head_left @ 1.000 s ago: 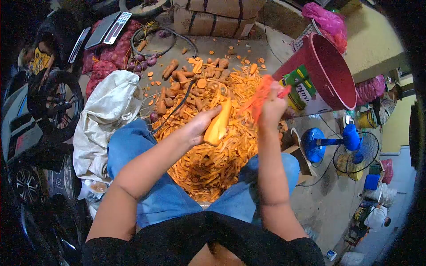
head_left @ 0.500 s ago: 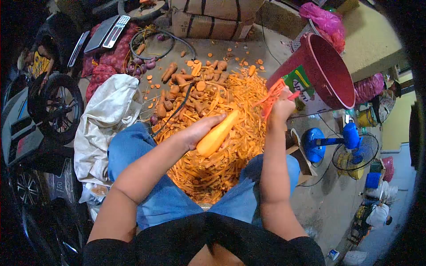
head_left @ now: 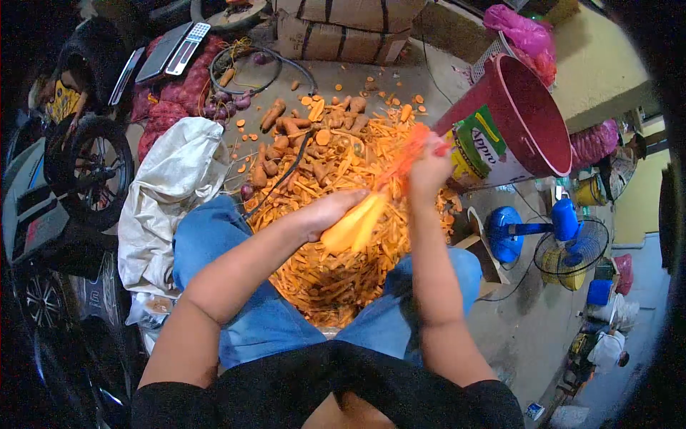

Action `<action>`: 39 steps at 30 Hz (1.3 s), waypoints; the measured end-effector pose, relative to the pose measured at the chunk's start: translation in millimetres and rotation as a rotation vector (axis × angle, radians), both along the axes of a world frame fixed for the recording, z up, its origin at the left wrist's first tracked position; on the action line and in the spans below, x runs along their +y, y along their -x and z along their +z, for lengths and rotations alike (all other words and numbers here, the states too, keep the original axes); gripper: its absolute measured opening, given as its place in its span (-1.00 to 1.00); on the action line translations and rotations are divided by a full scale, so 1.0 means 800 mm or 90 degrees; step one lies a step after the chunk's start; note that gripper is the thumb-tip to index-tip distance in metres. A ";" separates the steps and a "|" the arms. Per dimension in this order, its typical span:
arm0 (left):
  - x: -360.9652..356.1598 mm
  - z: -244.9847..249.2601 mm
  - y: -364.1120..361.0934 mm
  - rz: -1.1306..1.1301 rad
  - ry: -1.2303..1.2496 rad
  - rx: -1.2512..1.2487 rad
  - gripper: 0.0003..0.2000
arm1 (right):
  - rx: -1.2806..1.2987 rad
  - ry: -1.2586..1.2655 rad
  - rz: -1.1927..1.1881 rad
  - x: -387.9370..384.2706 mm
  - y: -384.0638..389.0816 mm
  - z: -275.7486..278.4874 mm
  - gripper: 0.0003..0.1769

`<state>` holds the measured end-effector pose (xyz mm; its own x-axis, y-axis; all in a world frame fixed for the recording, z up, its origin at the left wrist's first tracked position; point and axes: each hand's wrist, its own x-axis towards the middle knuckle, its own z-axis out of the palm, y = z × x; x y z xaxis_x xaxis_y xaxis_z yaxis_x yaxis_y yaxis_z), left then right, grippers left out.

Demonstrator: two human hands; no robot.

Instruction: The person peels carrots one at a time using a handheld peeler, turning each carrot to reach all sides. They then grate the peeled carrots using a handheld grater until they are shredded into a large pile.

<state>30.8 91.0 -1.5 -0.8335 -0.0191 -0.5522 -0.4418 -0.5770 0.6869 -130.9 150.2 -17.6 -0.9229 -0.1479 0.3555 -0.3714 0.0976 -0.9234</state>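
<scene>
My left hand [head_left: 334, 213] is wrapped round a thick peeled carrot [head_left: 350, 230], bright orange and slanting up to the right over the heap. In my right hand [head_left: 431, 170] is a red-orange peeler [head_left: 402, 159], smeared by motion, its working end right at the carrot's upper tip. Beneath both hands spreads a big heap of carrot peelings [head_left: 307, 289] between my knees. Unpeeled carrots [head_left: 289, 127] lie on the heap's far left side, with cut carrot ends scattered past them.
A large red bucket [head_left: 550, 121] tilts at the right, near a blue fan [head_left: 506, 232]. White sacking [head_left: 171, 186] lies by my left knee. Behind it are red net sacks [head_left: 161, 121], a scale [head_left: 164, 53] and red onions [head_left: 221, 109]. A motorbike wheel [head_left: 100, 171] stands far left.
My right hand has swung left and inward with the peeler, from beside the bucket to the carrot's tip. The left hand still grips the carrot, nearly in place.
</scene>
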 end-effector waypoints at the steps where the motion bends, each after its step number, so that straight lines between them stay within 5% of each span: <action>1: 0.001 0.002 -0.003 -0.047 0.026 0.067 -0.68 | -0.048 -0.086 -0.101 0.010 0.031 -0.006 -0.73; 4: 0.001 0.008 -0.007 -0.116 0.053 0.136 -0.66 | -0.195 0.039 -0.138 0.028 0.060 -0.011 -0.77; 9: -0.013 -0.034 0.008 0.081 0.000 0.044 -0.65 | -0.175 0.177 0.164 0.009 -0.017 0.019 -0.81; 14: -0.007 -0.004 0.015 0.253 -0.176 0.046 -0.68 | -0.015 -0.075 0.212 0.008 -0.111 0.043 -0.78; 16: -0.003 -0.031 0.012 0.217 -0.147 0.090 -0.67 | -0.008 0.039 0.173 -0.001 -0.073 0.018 -0.76; 18: -0.005 -0.040 0.005 -0.135 0.043 0.118 -0.66 | -0.111 0.290 0.236 0.004 0.009 -0.001 -0.79; 19: -0.001 -0.002 -0.003 -0.191 0.081 0.109 -0.63 | 0.164 0.061 -0.048 0.017 0.045 -0.001 -0.77; 21: 0.000 -0.013 -0.005 -0.136 0.081 0.131 -0.64 | -0.263 0.358 -0.040 0.042 0.088 -0.004 -0.76; 22: -0.001 -0.017 -0.006 -0.076 0.076 0.154 -0.64 | -0.298 0.150 -0.107 0.060 0.099 -0.007 -0.76; 25: -0.017 -0.013 -0.003 0.021 0.064 0.084 -0.62 | -0.078 0.125 -0.024 0.051 0.077 -0.003 -0.77; 27: -0.020 -0.003 -0.006 0.094 0.173 0.050 -0.48 | -0.074 -0.044 0.112 0.040 0.030 0.033 -0.85; 29: -0.027 -0.006 -0.006 0.058 0.310 0.051 -0.45 | -0.235 -0.175 0.300 0.036 -0.011 0.069 -0.88; 31: -0.032 -0.012 -0.005 0.021 0.449 0.056 -0.42 | -0.287 -0.193 0.509 0.034 -0.016 0.033 -0.83; 34: -0.035 -0.015 -0.004 0.059 0.664 0.136 -0.41 | -0.047 -0.519 0.480 0.036 -0.025 0.030 -0.79; 36: -0.037 -0.009 -0.003 0.100 0.576 0.130 -0.45 | -0.063 -0.511 0.508 0.036 -0.032 0.031 -0.81; 39: -0.038 -0.011 0.000 0.106 0.652 0.179 -0.47 | -0.053 -0.543 0.535 0.034 -0.043 0.034 -0.83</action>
